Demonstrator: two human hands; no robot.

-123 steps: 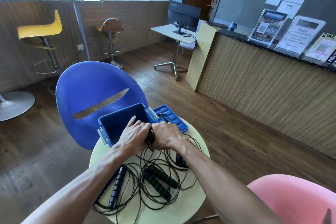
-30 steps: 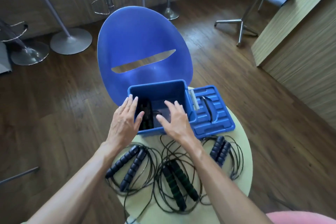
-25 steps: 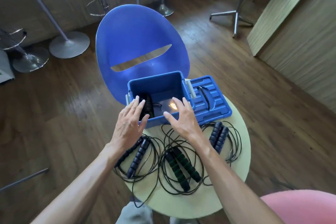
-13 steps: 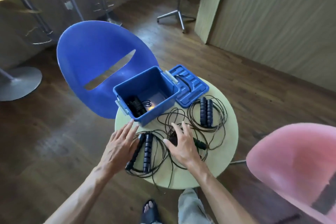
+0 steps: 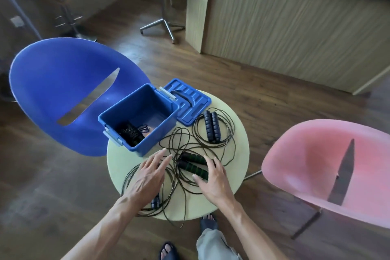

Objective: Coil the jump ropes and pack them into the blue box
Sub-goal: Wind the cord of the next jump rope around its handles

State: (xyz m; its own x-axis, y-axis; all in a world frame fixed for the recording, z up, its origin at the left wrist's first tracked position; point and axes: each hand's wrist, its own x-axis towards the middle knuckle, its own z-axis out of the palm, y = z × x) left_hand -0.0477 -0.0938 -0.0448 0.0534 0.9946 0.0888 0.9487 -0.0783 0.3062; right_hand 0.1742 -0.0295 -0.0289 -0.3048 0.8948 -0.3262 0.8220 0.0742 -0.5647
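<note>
One rope boxed, three loose on desk (image 5: pixel 236 133).
Both hands, left (image 5: pixel 147 177) and right (image 5: pixel 213 179), grip spread, holding nothing, near blue box (image 5: pixel 156 133), over green-handled rope (image 5: pixel 193 163), likely next to coil.

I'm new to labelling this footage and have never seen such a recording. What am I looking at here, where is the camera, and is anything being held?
This is one picture from a camera worn on a person's head, looking down at their own two bare hands; there is no machine. On the round table stand an open blue box with one coiled rope inside, and its lid beside it. Three more jump ropes lie loose on the table. The left hand and right hand are spread open over them, holding nothing.
</note>
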